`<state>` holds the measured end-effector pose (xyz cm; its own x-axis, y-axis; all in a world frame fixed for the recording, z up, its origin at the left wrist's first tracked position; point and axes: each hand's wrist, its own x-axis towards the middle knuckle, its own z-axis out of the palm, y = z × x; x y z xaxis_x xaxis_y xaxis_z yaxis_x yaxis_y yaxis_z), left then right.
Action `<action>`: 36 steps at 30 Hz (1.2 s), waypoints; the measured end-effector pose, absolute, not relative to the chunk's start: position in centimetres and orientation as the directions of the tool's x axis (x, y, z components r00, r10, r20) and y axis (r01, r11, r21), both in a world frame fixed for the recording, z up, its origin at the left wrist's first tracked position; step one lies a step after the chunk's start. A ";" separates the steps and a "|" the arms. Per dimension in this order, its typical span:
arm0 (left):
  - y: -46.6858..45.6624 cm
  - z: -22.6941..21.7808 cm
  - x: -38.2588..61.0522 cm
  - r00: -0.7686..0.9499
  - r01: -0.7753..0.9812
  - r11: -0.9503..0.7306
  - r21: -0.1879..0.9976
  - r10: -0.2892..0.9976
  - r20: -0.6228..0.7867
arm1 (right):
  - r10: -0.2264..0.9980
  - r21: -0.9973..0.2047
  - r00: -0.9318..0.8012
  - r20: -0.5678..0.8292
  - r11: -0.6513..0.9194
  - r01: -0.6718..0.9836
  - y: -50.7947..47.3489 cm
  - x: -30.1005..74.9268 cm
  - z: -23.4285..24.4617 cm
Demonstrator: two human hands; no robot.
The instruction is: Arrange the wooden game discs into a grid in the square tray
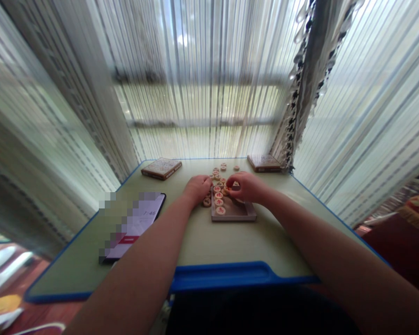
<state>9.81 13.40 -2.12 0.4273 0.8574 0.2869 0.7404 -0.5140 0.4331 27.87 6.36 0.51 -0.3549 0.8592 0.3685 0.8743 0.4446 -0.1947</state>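
An open shallow box [233,217] lies on the table in front of me. Along its left side runs a column of round wooden Chinese chess pieces [219,202] with red characters. My right hand [246,187] is over the box's far right part, thumb and fingers pinching a Chinese chess piece [226,191]. Just left of the box, my left hand [198,188] rests with its fingers curled together; whatever they hold is hidden. Dark-marked pieces [207,202] lie beside that hand, against the box's left wall. More loose pieces [216,172] are scattered beyond both hands.
A phone [139,228] with a lit, partly pixelated screen lies left of my left forearm. Two flat boxes stand at the far corners, one left [161,168] and one right [264,163]. The table [209,246] has a blue rim; striped curtains hang behind it.
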 end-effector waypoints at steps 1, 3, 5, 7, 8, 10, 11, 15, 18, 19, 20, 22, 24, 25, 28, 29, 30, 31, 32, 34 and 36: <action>13.4 -2.1 9.8 0.429 0.739 -0.517 0.432 0.856 0.289 | 0.855 -0.190 -0.354 0.380 0.447 0.874 6.5 27.9 0.3; 13.4 -2.1 9.8 0.432 0.740 -0.518 0.429 0.855 0.289 | 0.846 -0.185 -0.360 0.393 0.456 0.871 6.6 27.8 0.0; 13.3 -2.1 9.8 0.430 0.746 -0.512 0.425 0.859 0.279 | 0.836 -0.183 -0.379 0.396 0.477 0.860 6.7 27.8 -0.1; 13.3 -2.0 9.8 0.427 0.754 -0.505 0.421 0.863 0.271 | 0.826 -0.182 -0.405 0.393 0.501 0.846 6.7 27.7 -0.2; 13.3 -2.0 9.8 0.425 0.755 -0.503 0.421 0.864 0.269 | 0.821 -0.181 -0.414 0.393 0.511 0.840 6.7 27.7 -0.2; 13.3 -1.9 9.8 0.426 0.751 -0.504 0.426 0.863 0.269 | 0.812 -0.180 -0.425 0.399 0.524 0.833 6.7 27.6 -0.2; 13.2 -1.9 9.9 0.425 0.750 -0.503 0.430 0.864 0.268 | 0.809 -0.179 -0.429 0.402 0.529 0.829 6.7 27.6 -0.2; 13.1 -1.8 9.9 0.414 0.757 -0.483 0.440 0.876 0.248 | 0.812 -0.195 -0.428 0.397 0.531 0.825 6.6 27.6 -0.1; 13.0 -1.7 9.9 0.411 0.758 -0.477 0.445 0.879 0.242 | 0.830 -0.207 -0.399 0.389 0.501 0.840 6.6 27.6 -0.1; 13.0 -1.7 9.9 0.411 0.756 -0.478 0.447 0.878 0.244 | 0.836 -0.208 -0.392 0.385 0.492 0.845 6.6 27.6 -0.1; 13.0 -1.7 9.9 0.413 0.753 -0.482 0.448 0.876 0.248 | 0.839 -0.208 -0.389 0.380 0.488 0.848 6.6 27.6 -0.1; 13.1 -1.8 9.9 0.419 0.745 -0.493 0.448 0.870 0.260 | 0.841 -0.208 -0.394 0.371 0.488 0.847 6.7 27.7 -0.1; 13.2 -1.8 9.9 0.424 0.741 -0.503 0.446 0.864 0.270 | 0.843 -0.213 -0.393 0.367 0.488 0.847 6.7 27.8 -0.2; 13.2 -1.8 9.9 0.426 0.741 -0.505 0.443 0.863 0.272 | 0.846 -0.217 -0.389 0.366 0.484 0.848 6.7 27.8 -0.2; 13.2 -1.8 9.9 0.425 0.751 -0.498 0.433 0.867 0.260 | 0.855 -0.232 -0.368 0.366 0.467 0.853 6.6 27.8 -0.1; 13.1 -1.8 9.9 0.423 0.755 -0.493 0.431 0.870 0.255 | 0.855 -0.236 -0.366 0.367 0.467 0.852 6.5 27.8 0.0; 13.1 -1.8 9.9 0.421 0.758 -0.489 0.431 0.872 0.249 | 0.855 -0.238 -0.365 0.369 0.466 0.852 6.4 27.8 0.1; 13.1 -1.8 9.9 0.420 0.759 -0.487 0.432 0.873 0.247 | 0.855 -0.239 -0.364 0.369 0.466 0.852 6.4 27.8 0.1; 13.1 -1.8 9.9 0.420 0.758 -0.488 0.433 0.873 0.249 | 0.856 -0.238 -0.360 0.372 0.463 0.854 6.3 27.8 0.2; 13.2 -1.9 9.9 0.423 0.752 -0.497 0.433 0.868 0.261 | 0.853 -0.231 -0.345 0.392 0.454 0.860 6.2 27.7 0.3; 13.4 -2.0 9.8 0.430 0.744 -0.510 0.431 0.860 0.276 | 0.844 -0.220 -0.320 0.431 0.442 0.870 6.2 27.7 0.3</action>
